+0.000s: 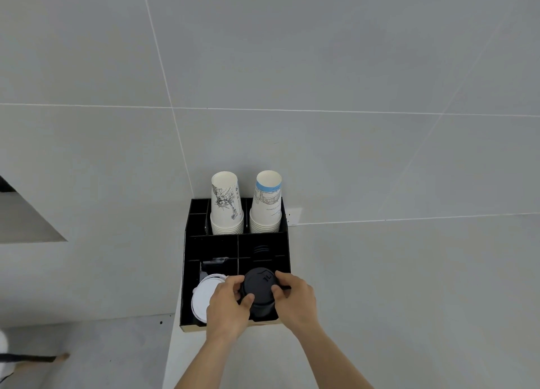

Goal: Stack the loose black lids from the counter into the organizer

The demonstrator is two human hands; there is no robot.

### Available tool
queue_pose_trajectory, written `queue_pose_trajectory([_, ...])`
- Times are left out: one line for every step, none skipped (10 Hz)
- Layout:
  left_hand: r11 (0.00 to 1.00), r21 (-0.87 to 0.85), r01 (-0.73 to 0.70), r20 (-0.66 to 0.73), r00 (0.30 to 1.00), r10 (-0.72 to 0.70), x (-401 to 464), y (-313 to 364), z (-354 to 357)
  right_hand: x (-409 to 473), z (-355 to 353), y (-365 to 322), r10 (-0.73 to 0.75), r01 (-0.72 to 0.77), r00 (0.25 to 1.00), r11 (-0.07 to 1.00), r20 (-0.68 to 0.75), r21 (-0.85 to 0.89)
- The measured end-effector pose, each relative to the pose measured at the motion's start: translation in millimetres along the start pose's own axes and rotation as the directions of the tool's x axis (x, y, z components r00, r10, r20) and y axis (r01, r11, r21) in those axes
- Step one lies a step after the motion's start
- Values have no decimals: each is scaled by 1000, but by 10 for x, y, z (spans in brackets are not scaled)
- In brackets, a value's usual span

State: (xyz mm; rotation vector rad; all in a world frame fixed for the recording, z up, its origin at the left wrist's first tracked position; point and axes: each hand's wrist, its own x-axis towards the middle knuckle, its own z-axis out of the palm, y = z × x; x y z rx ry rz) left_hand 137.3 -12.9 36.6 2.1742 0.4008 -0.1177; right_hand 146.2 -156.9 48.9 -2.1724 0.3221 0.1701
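A black compartment organizer stands on the counter against the wall. In its front right compartment a stack of black lids is gripped from both sides: my left hand holds its left side and my right hand its right side. More black lids lie in the compartment behind it. White lids fill the front left compartment, partly hidden by my left hand.
Two stacks of upside-down paper cups stand in the organizer's back compartments. The grey tiled wall rises behind. The pale counter runs to the right; its left edge drops to the floor.
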Motion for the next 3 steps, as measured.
queue_pose_trajectory([1000,12,2,-1,1000,-2,-46,2,-47,-30,-62,4,-5,5,1000,1000,-19,-5])
queue_pose_trajectory([998,63,-23,-21,999,25,-78,8,-107,-57,-155,-25,-62,57,996,994,-57,-90])
queue_pose_trajectory([986,139,-88,-60,993,97,-103,92,-187,-87,-286,-105,-178,152,980,957,-89,-246])
